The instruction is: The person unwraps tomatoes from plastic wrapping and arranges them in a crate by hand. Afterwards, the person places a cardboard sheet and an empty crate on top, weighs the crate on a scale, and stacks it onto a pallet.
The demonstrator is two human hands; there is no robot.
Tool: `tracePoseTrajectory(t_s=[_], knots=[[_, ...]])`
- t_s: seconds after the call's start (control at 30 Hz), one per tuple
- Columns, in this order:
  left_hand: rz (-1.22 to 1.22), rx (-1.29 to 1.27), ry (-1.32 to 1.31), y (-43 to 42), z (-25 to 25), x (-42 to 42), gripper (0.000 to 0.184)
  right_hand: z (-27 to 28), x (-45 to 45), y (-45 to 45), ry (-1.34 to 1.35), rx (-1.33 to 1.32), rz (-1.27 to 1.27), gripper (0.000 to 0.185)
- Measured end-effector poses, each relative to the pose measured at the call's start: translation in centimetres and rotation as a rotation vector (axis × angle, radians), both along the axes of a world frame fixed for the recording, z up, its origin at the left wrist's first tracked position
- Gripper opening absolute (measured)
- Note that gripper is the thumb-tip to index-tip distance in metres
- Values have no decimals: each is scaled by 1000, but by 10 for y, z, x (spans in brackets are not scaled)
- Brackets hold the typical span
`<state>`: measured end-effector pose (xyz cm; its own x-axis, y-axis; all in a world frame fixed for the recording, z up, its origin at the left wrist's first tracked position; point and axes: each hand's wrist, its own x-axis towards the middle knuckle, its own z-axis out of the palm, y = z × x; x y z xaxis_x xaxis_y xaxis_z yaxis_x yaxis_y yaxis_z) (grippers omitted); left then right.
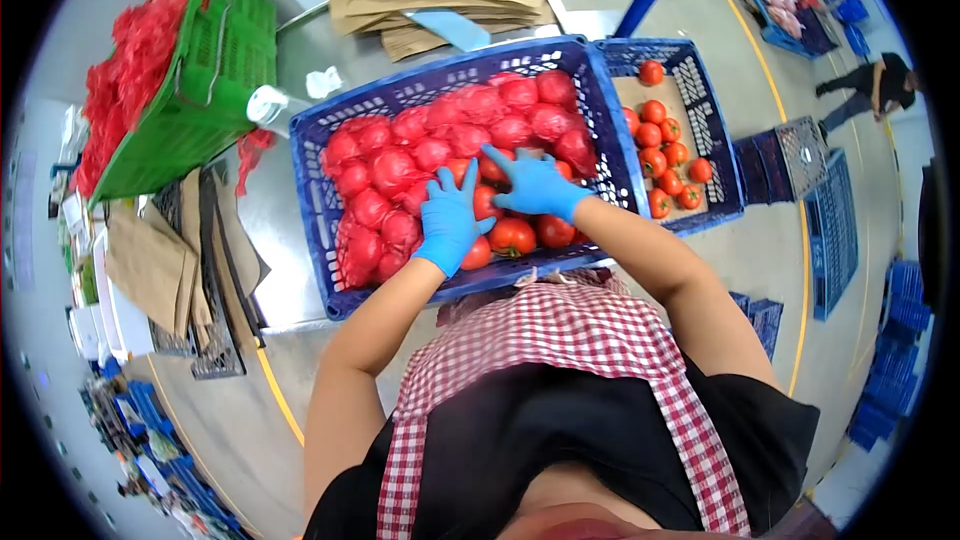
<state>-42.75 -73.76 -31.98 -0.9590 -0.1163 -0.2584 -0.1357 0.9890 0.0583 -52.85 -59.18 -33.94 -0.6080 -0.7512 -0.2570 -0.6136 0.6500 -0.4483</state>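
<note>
Left hand (450,224): grip splayed, fingers well apart, palm down on the tomatoes; no firm hold visible. Right hand (536,187): grip also spread, fingers reaching over tomatoes just beside the left; can't tell if the fingertips have hold of one. Both in blue gloves, hands near each other, not touching.

Bare tomatoes (512,236): red, round, shiny, one with green stem end showing. They sit in the big blue crate (315,230), front-middle to right, under and around the hands. Wrapped bundles (394,171), bright red and crinkled, fill the back and left of the same crate; mesh or film, can't tell. Crate on the metal table (275,265).

Smaller blue crate (712,130) right beside it, more loose tomatoes (649,135) on a tan liner. Green crate (225,50) at left, heaped with red wrapping (130,75).

Hard to make out: tomatoes beneath both palms hidden, right fingertips slightly blurred, crate's near edge partly covered by forearms, lens edge dark all round.
</note>
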Motion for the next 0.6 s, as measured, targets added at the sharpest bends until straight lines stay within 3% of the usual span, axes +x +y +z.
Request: tracePoseTrajectory(t_s=[0.07,0.13,0.23,0.37,0.47,0.57,0.6], knots=[[-10,-33,7,8,-4,-4,91,-9,2,4,52,-83,12,82],[-195,9,9,-1,-13,-1,80,-17,-14,16,-49,-213,112,83],[-300,14,39,-7,-21,3,69,14,-21,23,-107,-29,258,93],[-132,-28,-171,11,-13,-26,79,13,-31,17,-358,53,181,112],[-114,-33,-252,13,-7,-34,81,3,-30,11,-445,19,74,109],[-87,-11,-277,19,5,-37,80,-6,-46,13,-710,-76,118,108],[-76,5,-273,19,8,-33,80,0,-47,19,-940,-127,24,104]])
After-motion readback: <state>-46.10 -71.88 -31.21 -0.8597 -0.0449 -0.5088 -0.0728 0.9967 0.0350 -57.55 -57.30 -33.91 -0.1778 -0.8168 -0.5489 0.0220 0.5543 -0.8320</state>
